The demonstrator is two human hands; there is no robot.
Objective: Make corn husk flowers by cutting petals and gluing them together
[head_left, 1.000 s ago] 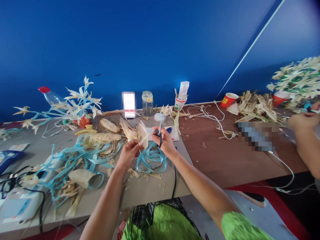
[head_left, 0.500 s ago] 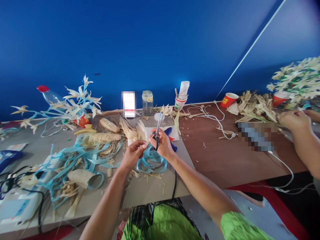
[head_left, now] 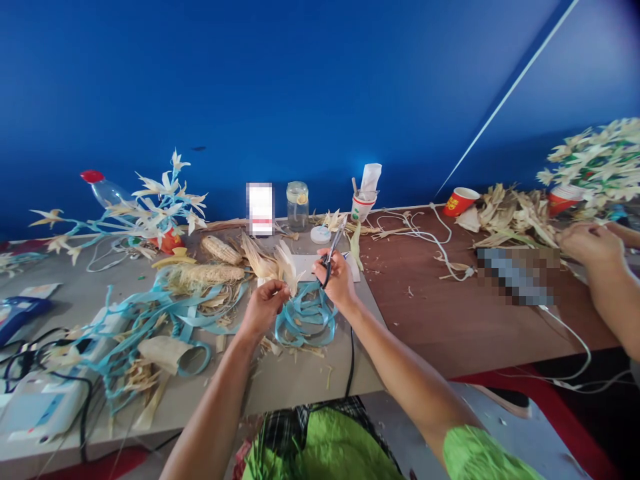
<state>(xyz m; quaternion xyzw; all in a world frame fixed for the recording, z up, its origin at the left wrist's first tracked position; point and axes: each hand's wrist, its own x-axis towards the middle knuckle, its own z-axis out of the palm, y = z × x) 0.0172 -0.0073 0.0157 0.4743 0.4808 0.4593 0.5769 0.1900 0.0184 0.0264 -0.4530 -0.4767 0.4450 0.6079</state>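
My left hand (head_left: 267, 305) is closed, pinching a small pale piece of corn husk (head_left: 294, 283) at its fingertips. A short way to the right, my right hand (head_left: 339, 279) grips a pair of scissors (head_left: 334, 252) with dark handles, the blades pointing up and away. Below and between the hands lies a loose coil of light blue ribbon (head_left: 306, 320). Just beyond my left hand, dry corn husks (head_left: 260, 259) stand fanned out. A white card (head_left: 304, 268) lies behind the hands, partly covered.
Corncobs (head_left: 220, 250), more blue ribbon (head_left: 170, 313) and a husk-flower branch (head_left: 165, 193) are on the left. A glass jar (head_left: 297, 205) and a paper cup (head_left: 363, 205) stand by the wall. At right, another person's hand (head_left: 593, 243) works near husks (head_left: 515, 213) and a white cable (head_left: 440, 253).
My hands have moved apart: the right hand, with the scissors, has shifted right, away from the husk piece in my left hand. The view has shifted slightly.
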